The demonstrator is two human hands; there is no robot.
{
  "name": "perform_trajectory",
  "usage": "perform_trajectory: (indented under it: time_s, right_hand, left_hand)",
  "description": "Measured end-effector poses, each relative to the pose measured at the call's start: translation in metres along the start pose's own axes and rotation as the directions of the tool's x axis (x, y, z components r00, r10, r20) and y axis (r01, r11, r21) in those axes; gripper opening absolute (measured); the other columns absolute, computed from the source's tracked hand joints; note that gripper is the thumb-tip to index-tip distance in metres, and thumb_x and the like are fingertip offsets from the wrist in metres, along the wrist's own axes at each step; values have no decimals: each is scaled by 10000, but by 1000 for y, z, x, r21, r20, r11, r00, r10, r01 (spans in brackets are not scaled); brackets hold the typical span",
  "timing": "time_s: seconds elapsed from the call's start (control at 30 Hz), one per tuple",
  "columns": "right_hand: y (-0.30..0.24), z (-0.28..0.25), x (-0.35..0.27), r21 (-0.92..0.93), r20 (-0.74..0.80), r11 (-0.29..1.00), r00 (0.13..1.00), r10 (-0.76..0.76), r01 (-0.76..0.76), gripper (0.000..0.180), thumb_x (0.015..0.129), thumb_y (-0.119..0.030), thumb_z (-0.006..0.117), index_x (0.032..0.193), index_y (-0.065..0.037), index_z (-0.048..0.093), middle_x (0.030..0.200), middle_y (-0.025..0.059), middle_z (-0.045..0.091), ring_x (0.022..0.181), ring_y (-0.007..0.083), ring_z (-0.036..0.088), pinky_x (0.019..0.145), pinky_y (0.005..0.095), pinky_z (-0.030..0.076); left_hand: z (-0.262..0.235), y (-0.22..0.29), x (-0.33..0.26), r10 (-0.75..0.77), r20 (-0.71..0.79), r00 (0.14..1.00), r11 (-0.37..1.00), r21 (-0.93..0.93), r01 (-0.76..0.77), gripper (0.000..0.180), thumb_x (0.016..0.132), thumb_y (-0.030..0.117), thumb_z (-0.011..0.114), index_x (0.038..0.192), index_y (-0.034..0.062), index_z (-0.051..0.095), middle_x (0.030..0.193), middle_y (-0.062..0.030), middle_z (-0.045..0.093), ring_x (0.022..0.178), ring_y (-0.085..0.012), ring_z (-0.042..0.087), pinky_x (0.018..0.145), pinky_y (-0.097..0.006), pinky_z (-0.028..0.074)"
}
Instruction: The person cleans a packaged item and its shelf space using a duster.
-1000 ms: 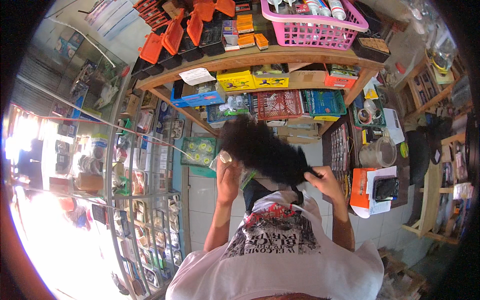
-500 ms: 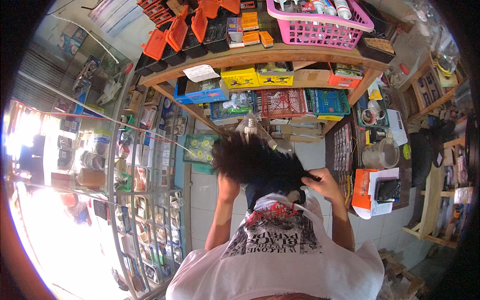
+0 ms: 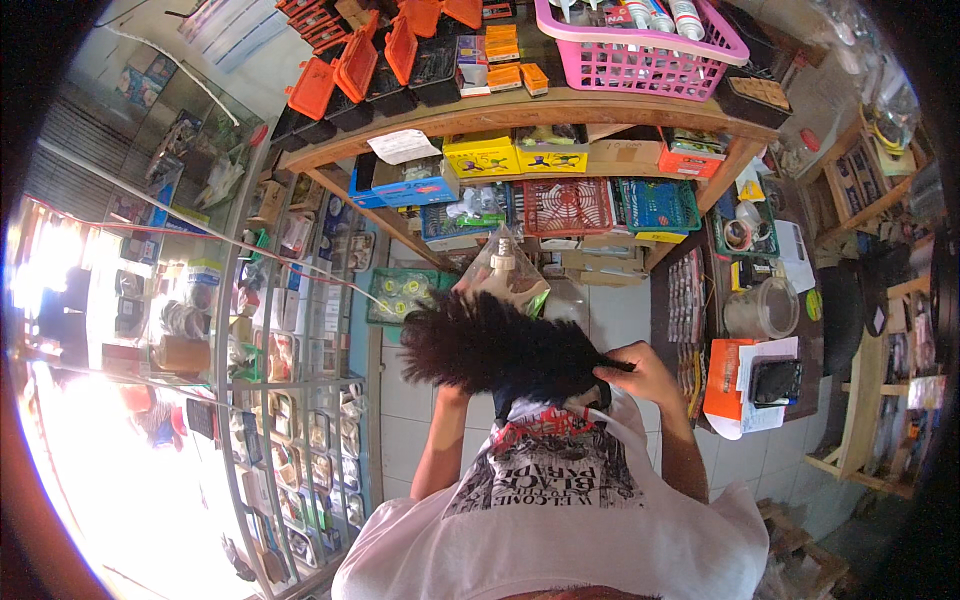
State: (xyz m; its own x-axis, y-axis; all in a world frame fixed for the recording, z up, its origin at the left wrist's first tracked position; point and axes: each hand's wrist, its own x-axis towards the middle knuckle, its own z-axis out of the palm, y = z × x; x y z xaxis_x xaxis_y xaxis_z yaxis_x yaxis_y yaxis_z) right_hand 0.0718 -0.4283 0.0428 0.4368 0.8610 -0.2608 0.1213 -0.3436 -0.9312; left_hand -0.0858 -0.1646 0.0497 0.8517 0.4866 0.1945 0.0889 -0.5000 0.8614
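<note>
A black feather duster (image 3: 495, 345) lies crosswise in front of my chest, its fluffy end pointing left. My right hand (image 3: 640, 372) is closed round its thin handle at the right end. Most of my left hand (image 3: 452, 394) is behind the feathers; only the wrist part shows, so its fingers and anything in them are hidden. Just beyond the duster, a clear plastic-wrapped bottle (image 3: 502, 262) with a pale ribbed neck sticks up, its lower part covered by the feathers. I cannot tell what supports it.
Ahead stands a wooden shelf (image 3: 560, 108) with a pink basket (image 3: 645, 65), orange-lidded boxes (image 3: 355, 65) and cartons. A glass display case (image 3: 230, 300) lines the left. On the right, a dark table (image 3: 800, 395) bears a clear tub (image 3: 760, 312). A green tray (image 3: 375, 310) is low ahead-left.
The duster has swung left and slightly lower, its feathers now over my left hand. More of the plastic-wrapped bottle shows beyond it. My right hand keeps its hold on the handle.
</note>
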Motion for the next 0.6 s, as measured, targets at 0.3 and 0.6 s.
perform_trajectory:
  time_s: [0.3,0.6]
  right_hand:
    - [1,1,4,109,-122,990,989,-79,93,301,928,-232,714,837,53,684,635,5,574,622,64,474,544,283,391]
    - [2,6,3,344,-233,939,969,79,6,376,963,-282,687,743,14,612,640,-57,504,623,37,426,521,259,323]
  left_hand:
    - [6,-21,-15,-7,-38,999,861,-509,-13,572,1008,143,520,1529,77,293,1525,-87,392,1307,-204,459,1075,-396,413]
    - [2,-3,-5,-323,-71,944,536,-836,121,605,984,123,515,1527,133,248,1503,-119,433,1307,-284,484,1020,-433,472]
